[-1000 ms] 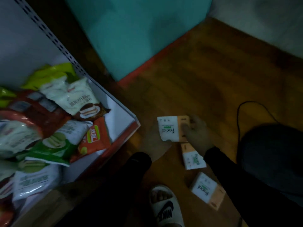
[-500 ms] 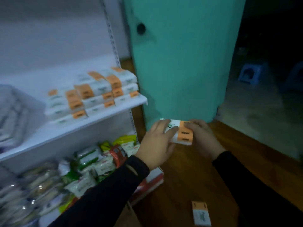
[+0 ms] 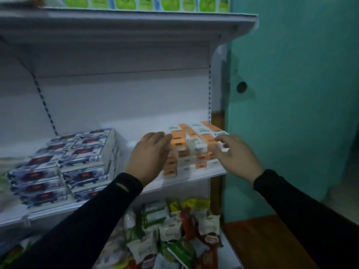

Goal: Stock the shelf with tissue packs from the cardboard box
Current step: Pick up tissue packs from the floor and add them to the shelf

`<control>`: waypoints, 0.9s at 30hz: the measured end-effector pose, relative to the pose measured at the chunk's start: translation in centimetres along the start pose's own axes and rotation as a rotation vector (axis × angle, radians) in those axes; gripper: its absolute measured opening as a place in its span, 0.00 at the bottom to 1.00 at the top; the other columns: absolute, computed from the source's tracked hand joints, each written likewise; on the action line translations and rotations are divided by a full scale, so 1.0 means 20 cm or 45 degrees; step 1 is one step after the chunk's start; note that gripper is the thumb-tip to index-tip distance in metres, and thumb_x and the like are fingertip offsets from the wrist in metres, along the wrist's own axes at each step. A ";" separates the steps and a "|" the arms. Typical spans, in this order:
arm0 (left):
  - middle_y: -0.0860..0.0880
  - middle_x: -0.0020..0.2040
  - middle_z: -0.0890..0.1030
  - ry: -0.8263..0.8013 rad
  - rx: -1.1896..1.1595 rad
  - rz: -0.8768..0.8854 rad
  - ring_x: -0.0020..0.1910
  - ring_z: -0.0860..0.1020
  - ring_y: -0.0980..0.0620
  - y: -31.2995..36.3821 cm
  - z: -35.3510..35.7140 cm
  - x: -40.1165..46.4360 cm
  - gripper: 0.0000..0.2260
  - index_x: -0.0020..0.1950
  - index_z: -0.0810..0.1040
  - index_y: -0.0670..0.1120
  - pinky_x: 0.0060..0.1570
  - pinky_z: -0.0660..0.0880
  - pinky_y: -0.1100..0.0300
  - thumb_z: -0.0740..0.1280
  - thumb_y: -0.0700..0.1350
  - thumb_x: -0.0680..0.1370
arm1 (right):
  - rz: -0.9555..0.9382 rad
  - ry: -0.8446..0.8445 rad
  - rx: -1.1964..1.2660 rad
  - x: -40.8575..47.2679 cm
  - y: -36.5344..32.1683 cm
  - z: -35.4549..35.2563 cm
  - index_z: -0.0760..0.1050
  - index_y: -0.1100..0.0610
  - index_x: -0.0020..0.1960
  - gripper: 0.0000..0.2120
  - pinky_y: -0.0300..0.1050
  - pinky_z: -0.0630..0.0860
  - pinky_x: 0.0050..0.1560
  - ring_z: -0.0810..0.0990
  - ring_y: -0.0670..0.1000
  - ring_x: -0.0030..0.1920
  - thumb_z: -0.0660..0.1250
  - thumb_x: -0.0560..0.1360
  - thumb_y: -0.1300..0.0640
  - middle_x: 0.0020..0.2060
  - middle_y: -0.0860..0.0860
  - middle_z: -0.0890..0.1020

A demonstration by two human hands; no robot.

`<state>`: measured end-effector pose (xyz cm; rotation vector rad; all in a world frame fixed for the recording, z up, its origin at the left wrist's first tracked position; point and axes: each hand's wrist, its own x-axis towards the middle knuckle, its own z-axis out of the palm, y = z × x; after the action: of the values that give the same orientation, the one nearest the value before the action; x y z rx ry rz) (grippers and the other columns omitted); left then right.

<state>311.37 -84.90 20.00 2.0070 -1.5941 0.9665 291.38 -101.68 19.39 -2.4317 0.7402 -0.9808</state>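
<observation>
Unreadable orange-banded tissue packs (image 3: 192, 144)

You have two hands in view, your left hand (image 3: 149, 152) and your right hand (image 3: 236, 156), each in a dark sleeve. One stack of orange-and-white tissue packs (image 3: 191, 150) sits on the middle shelf (image 3: 194, 178); blur keeps you from counting the single packs. You see three shelf levels. The dark-labelled boxes (image 3: 64, 166) form two front columns, about four high. The green-labelled items (image 3: 147, 1) along the top number roughly nine. The snack bags (image 3: 171, 230) below are too jumbled to count.
</observation>
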 end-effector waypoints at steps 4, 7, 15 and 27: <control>0.43 0.58 0.79 -0.203 0.085 -0.266 0.57 0.74 0.39 -0.32 0.17 0.10 0.17 0.65 0.75 0.44 0.54 0.75 0.46 0.65 0.40 0.77 | -0.188 -0.058 -0.223 0.27 -0.01 0.16 0.71 0.55 0.69 0.23 0.43 0.65 0.66 0.69 0.52 0.67 0.60 0.79 0.44 0.67 0.54 0.71; 0.46 0.58 0.77 -0.284 0.088 -0.370 0.58 0.72 0.41 -0.45 0.36 0.20 0.16 0.66 0.72 0.47 0.54 0.73 0.47 0.61 0.42 0.78 | -0.190 -0.146 -0.325 0.44 0.03 0.27 0.66 0.53 0.74 0.26 0.46 0.61 0.71 0.63 0.53 0.73 0.55 0.80 0.40 0.73 0.54 0.66; 0.48 0.74 0.64 -0.723 0.157 -0.527 0.72 0.60 0.41 -0.64 0.74 0.37 0.30 0.70 0.65 0.53 0.67 0.63 0.45 0.43 0.64 0.74 | -0.086 -0.431 -0.579 0.61 0.14 0.43 0.56 0.47 0.78 0.30 0.56 0.51 0.76 0.54 0.54 0.77 0.45 0.80 0.35 0.78 0.52 0.57; 0.44 0.62 0.68 -0.731 -0.030 -0.713 0.58 0.72 0.39 -0.61 0.74 0.44 0.13 0.63 0.68 0.51 0.54 0.71 0.50 0.54 0.48 0.80 | -0.078 -0.440 -0.569 0.63 0.19 0.50 0.58 0.47 0.77 0.31 0.58 0.52 0.74 0.59 0.53 0.74 0.42 0.79 0.35 0.76 0.50 0.62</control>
<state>328.08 -97.71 17.55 2.6499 -1.1328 0.1649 305.17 -110.52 17.10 -2.9153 0.8303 -0.4191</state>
